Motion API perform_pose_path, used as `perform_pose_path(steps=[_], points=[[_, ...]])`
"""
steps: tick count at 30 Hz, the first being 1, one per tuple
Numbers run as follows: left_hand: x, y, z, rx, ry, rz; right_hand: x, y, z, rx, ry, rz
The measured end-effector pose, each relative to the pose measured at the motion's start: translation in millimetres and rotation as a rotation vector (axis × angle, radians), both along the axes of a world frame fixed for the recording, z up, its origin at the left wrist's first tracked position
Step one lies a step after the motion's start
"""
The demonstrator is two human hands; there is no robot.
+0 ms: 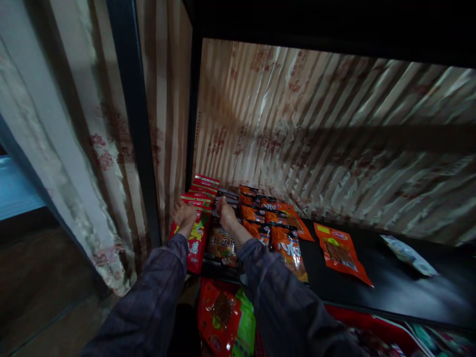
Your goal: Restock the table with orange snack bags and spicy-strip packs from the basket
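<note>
A stack of red snack bags (194, 248) with green and yellow print stands in the shelf's left corner. My left hand (185, 216) is at the left edge of the front red bag, its fingers curled round that edge. Just right of the red bags, my right hand (226, 213) is over the black potato-snack bags (221, 243), thumb up and fingers apart, palm turned toward the red bags. Its fingertips are dim, and I see nothing held in it. Orange-and-black snack bags (288, 248) lie in overlapping rows right of my right forearm.
Farther right on the black shelf (334, 292) lie a flat orange packet (340, 250) and a pale packet (409, 255). Crinkled patterned sheeting (282, 129) lines the back. A black post (136, 114) stands left. Below are red and green packages (223, 317).
</note>
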State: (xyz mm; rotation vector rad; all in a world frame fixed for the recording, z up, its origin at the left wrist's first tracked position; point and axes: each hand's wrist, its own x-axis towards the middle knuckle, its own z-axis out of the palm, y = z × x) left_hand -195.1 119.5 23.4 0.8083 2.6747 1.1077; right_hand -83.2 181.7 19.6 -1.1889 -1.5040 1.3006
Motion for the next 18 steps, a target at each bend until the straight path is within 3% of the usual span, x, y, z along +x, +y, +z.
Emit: perform_pose_path(steps=[2,6,13,18], points=[[-3,7,-0.9,-0.003,-0.012,0.011,-8,6,-5.4,-0.051,0.067,-0.015],[-7,19,-2.5,-0.013,-0.031,0.023,-18,14,-11.8,-0.005,0.103,0.002],[-10,28,-5.5,-0.027,-0.047,0.013,-27,30,-10.5,-0.126,0.315,-0.061],[-11,29,-6.1,-0.033,-0.043,-0.004,-27,36,-11.9,-0.096,0.358,0.027]])
